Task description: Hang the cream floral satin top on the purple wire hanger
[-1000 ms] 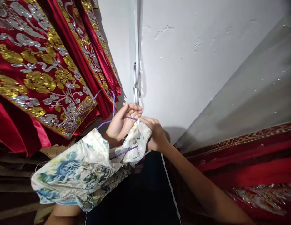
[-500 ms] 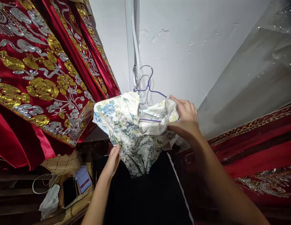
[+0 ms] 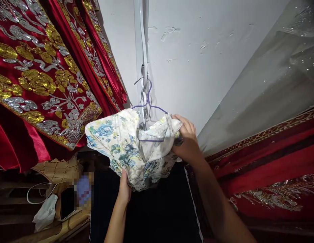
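Note:
A white floral garment [image 3: 123, 145] with blue, green and yellow print hangs on a thin purple hanger [image 3: 148, 105]. The hanger's bar shows through the neck opening, and its hook is level with a white strap; whether it hangs on the strap I cannot tell. My left hand [image 3: 124, 189] pinches the garment's lower left side, thumb in front and fingers behind the cloth. At the right shoulder, my right hand [image 3: 187, 141] is closed round the fabric near the hanger's end. Most of the fingers' tips are hidden by the cloth.
A white strap [image 3: 143, 37] runs down the pale wall [image 3: 187, 74]. Red garments with gold and silver embroidery [image 3: 37, 81] hang at left. Sheer sparkly fabric [image 3: 255, 81] and red cloth [image 3: 280, 172] are at right. A phone [image 3: 67, 202] and crumpled tissue [image 3: 45, 212] lie lower left.
The hanger and garment have shifted left and slightly down in view, with both hands still on the cloth. The hanger's hook has turned to point left, and the garment's lower part looks more bunched.

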`<state>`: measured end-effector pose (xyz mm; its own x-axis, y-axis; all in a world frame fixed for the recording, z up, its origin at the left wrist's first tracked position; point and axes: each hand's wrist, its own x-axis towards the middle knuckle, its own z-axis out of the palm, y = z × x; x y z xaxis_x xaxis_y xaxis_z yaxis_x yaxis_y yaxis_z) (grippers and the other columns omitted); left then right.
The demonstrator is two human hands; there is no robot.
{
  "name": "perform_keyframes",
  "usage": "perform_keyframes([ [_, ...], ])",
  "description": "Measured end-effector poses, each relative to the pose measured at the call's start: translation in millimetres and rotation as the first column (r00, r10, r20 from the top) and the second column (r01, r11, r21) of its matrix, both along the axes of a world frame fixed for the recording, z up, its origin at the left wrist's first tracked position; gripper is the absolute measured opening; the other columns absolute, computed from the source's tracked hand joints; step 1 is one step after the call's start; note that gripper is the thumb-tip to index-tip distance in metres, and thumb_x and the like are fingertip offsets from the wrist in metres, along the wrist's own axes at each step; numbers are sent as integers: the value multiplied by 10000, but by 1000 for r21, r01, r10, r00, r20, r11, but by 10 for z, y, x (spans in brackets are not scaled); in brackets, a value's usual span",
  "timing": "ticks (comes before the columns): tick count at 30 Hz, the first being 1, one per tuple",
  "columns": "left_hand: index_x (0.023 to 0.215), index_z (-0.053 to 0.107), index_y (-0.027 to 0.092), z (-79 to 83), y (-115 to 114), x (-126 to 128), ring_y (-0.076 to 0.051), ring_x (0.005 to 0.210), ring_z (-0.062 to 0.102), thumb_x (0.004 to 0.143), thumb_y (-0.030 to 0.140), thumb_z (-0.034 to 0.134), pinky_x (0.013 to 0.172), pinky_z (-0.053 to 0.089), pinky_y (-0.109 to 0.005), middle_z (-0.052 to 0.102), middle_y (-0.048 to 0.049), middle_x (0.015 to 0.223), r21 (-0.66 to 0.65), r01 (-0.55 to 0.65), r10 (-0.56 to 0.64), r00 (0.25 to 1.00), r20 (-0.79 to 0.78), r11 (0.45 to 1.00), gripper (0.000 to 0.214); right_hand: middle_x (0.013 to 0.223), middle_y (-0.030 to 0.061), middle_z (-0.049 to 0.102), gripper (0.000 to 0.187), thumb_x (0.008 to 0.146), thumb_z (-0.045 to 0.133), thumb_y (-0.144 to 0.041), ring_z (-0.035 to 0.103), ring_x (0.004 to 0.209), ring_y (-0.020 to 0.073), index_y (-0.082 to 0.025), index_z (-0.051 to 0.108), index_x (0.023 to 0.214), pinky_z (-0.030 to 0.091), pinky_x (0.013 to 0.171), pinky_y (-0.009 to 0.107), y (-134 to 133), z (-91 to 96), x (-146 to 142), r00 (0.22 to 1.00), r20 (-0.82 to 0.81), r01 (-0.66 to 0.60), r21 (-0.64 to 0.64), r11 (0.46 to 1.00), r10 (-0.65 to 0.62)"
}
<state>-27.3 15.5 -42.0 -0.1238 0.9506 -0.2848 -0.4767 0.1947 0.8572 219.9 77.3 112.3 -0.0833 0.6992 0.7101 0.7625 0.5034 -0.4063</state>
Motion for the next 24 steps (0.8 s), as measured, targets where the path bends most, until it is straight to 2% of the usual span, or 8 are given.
perform_keyframes([
  [2,1269,683,310,50,-27,19,-328,1479,396,719,804,641,1212,373,-459,648,-71,1395,-24,-4,4,1000,-5,1000,741,1496,94,509,658,826,707,-371,387,1433,363,-278,499,1442,326,1169,559,-119,-244,-107,979,-201,-38,-21,999,33],
  [5,1304,659,277,158,-50,89,-313,1481,397,722,586,807,1250,298,-443,614,-84,1437,5,75,-74,996,-47,997,676,1237,91,674,354,915,630,-431,617,1176,300,-257,627,1223,492,1002,454,-294,-713,-393,823,-567,-116,-218,969,-29],
  [7,1279,674,246,221,-43,137,-327,1433,466,716,495,842,1247,304,-454,630,-97,1413,42,144,-141,988,-67,989,637,906,60,700,281,945,569,-503,673,852,250,-231,637,951,535,772,380,-360,-979,-602,740,-665,-242,-405,882,-103],
  [9,1189,719,219,257,-17,158,-350,1373,530,715,502,834,1230,332,-474,669,-111,1352,53,190,-185,979,-85,980,564,664,12,605,403,978,485,-557,603,629,198,-226,556,757,478,626,330,-373,-1126,-760,742,-665,-403,-545,735,-86],
  [11,1106,747,208,265,17,144,-364,1342,555,715,525,821,1220,345,-482,696,-119,1302,49,206,-200,974,-109,977,509,580,-7,555,471,1004,425,-565,556,565,172,-223,505,689,429,596,307,-347,-1148,-833,766,-643,-499,-610,615,-17],
  [12,1096,749,208,261,32,128,-366,1343,553,714,528,819,1220,345,-483,700,-118,1293,44,198,-191,974,-121,979,503,577,-6,562,484,1013,412,-556,553,570,166,-219,502,678,418,608,301,-328,-1127,-841,778,-628,-516,-622,589,17],
  [17,1207,700,225,209,61,74,-352,1377,523,719,473,834,1228,323,-466,669,-98,1353,31,74,-69,987,-146,997,564,606,2,596,473,1027,416,-483,544,614,154,-202,545,669,400,649,291,-273,-1024,-771,805,-585,-533,-635,560,103],
  [24,1326,633,212,168,105,158,-321,1392,510,809,461,774,1231,310,-457,623,-106,1418,54,152,-138,969,-204,987,590,669,-7,608,292,1005,409,-329,547,652,154,-211,541,772,414,658,281,-367,-1008,-687,719,-691,-618,-593,516,68],
])
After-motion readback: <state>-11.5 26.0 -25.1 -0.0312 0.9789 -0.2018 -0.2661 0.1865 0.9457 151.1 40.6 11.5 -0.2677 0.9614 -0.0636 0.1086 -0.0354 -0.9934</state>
